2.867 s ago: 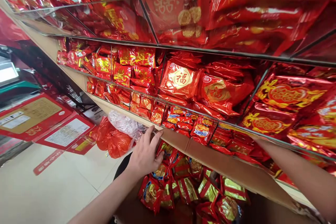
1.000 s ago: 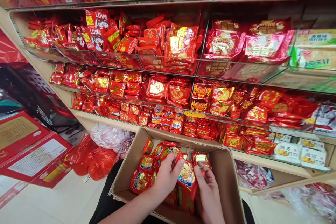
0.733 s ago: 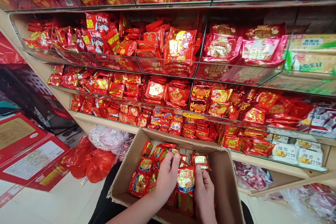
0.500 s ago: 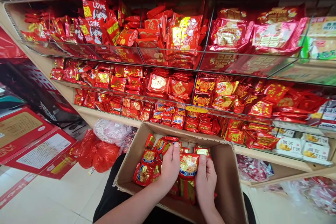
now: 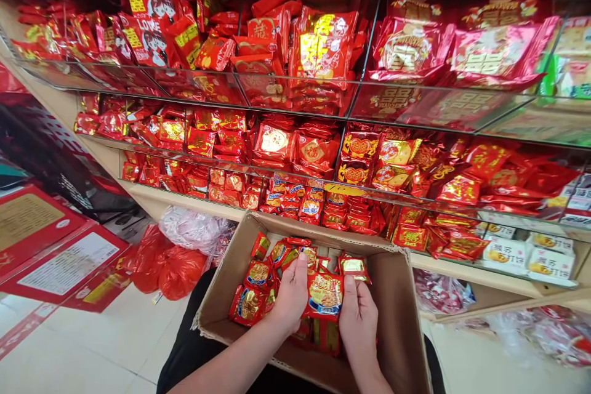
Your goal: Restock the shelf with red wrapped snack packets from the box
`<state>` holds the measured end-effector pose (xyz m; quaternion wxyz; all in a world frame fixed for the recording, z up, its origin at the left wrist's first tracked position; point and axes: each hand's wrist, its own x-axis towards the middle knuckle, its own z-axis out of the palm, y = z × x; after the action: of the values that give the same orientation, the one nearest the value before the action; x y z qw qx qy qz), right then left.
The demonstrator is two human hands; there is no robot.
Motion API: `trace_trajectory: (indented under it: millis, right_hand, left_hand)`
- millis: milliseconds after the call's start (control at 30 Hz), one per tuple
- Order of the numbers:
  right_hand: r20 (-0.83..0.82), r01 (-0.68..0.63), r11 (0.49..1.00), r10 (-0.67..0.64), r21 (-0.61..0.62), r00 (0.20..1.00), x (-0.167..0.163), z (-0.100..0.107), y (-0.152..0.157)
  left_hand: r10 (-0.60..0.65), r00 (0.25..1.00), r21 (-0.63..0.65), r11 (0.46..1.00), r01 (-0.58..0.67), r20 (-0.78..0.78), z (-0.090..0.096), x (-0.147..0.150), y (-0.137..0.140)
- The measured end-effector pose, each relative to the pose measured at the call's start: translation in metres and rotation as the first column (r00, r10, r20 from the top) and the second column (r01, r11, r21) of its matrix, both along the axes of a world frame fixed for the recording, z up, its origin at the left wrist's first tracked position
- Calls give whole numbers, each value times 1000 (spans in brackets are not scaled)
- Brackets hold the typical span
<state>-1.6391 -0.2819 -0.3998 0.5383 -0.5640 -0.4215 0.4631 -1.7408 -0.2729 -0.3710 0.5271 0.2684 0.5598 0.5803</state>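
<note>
A cardboard box point(image 5: 396, 295) rests on my lap with small red and gold snack packets point(image 5: 249, 303) inside, mostly on its left side. Over the box, my left hand point(image 5: 290, 295) and my right hand point(image 5: 358, 314) grip a red, gold and blue snack packet point(image 5: 324, 295) from either side. Its printed face is turned up toward me. The left fingers are curled and partly hidden behind the packet. My right thumb lies along the packet's right edge. Another packet point(image 5: 354, 266) with a plain gold face lies just beyond my right hand.
Glass-fronted shelves point(image 5: 295, 89) full of red packets rise ahead, the lowest close to the box's far edge. A yellow tag point(image 5: 344, 189) hangs on one. Red plastic bags point(image 5: 166, 265) and red cartons point(image 5: 69, 265) sit on the tiled floor at left; clear bags point(image 5: 549, 335) lie at right.
The view has shifted slightly, so the upper shelf appears higher and larger. Both hands still hold the same packet, now a little more apart, with more of its face showing.
</note>
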Motion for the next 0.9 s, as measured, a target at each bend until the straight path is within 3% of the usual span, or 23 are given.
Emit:
trace_trajectory:
  millis: [100,233,367,467,500,567,633,667,700,733,800,900]
  right_hand:
    - [-83,-9,1000,8,-17,997,-1,2,-2]
    - [-35,-14,1000,15,22,999,4,5,-4]
    - [-14,-263,963,264,52,964,14,24,-5]
    - [64,-374,926,370,47,927,30,44,4]
    - [127,-337,938,326,76,937,40,50,11]
    - [286,-161,965,97,209,953,64,59,30]
    - [484,-21,933,-166,359,859,94,62,55]
    - [610,-39,923,-222,384,761,108,61,70]
    - [719,-90,926,-221,367,659,120,58,85]
    - [805,-153,940,-168,304,569,131,55,100]
    - [896,-247,958,-25,149,444,143,44,132]
    - [913,-251,968,83,22,399,143,26,179]
  left_hand:
    - [-43,992,-51,997,50,118,2,1,-3]
    - [16,981,52,999,-6,-193,4,-4,0]
    - [-22,895,181,977,115,-445,18,-9,7]
    - [-61,793,204,952,230,-606,35,-21,15]
    - [-39,738,210,947,243,-674,39,-30,18]
    - [65,569,232,946,227,-820,44,-56,26]
    - [197,291,256,949,184,-936,40,-89,35]
    - [219,165,241,962,129,-962,35,-107,38]
    - [200,84,205,976,67,-976,29,-123,41]
    - [155,53,156,988,21,-987,21,-137,42]
    - [42,85,43,999,12,-996,6,-155,43]
    - [-51,139,-49,999,18,-989,-8,-161,39]
